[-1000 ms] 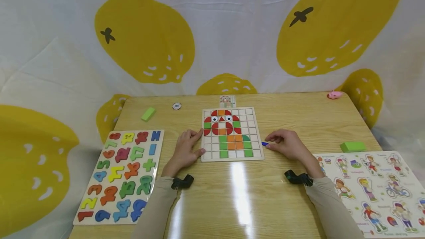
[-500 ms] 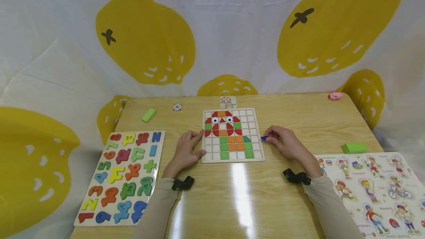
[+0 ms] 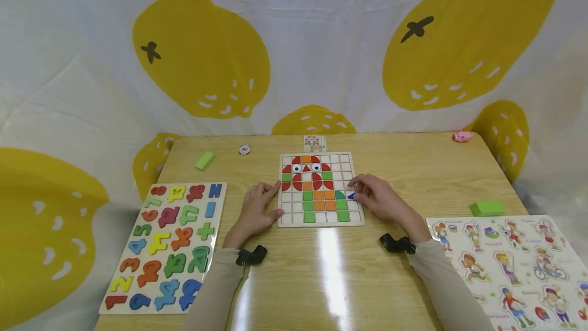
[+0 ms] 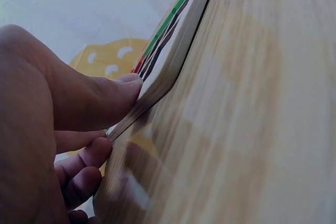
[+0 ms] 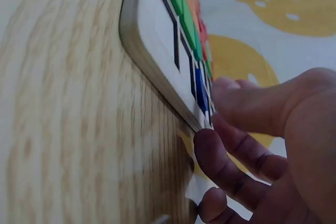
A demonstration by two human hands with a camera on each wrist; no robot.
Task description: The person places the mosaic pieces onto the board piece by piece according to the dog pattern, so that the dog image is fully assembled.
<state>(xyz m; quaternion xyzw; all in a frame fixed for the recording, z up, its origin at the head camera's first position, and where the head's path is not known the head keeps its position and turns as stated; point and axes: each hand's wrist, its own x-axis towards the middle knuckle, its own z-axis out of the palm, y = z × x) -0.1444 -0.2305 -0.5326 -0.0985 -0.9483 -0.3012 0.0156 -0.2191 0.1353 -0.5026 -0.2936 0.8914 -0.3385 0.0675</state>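
Note:
A square wooden puzzle board (image 3: 321, 224) with a grid of cells lies at the table's centre, with red, green and orange tiles forming a figure with two round eyes. My left hand (image 3: 255, 209) rests at its left edge, thumb and index finger spread along the rim; in the left wrist view the thumb (image 4: 113, 95) presses on the edge. With my right hand (image 3: 374, 197) I pinch a blue curved tile (image 3: 351, 195) over the board's right column. The right wrist view shows the blue tile (image 5: 201, 92) tilted at a cell, close beside the thumb (image 5: 247, 103).
A number puzzle (image 3: 161, 249) lies on the left, a sports-figure puzzle (image 3: 510, 264) on the right. A small picture card (image 3: 314, 143) sits behind the board. Green blocks (image 3: 204, 161), a poker chip (image 3: 244, 149) and a pink pig toy (image 3: 462, 137) are near the edges.
My right hand has moved left with the blue tile, from beside the board to over its right column. The left hand has stayed at the board's left edge.

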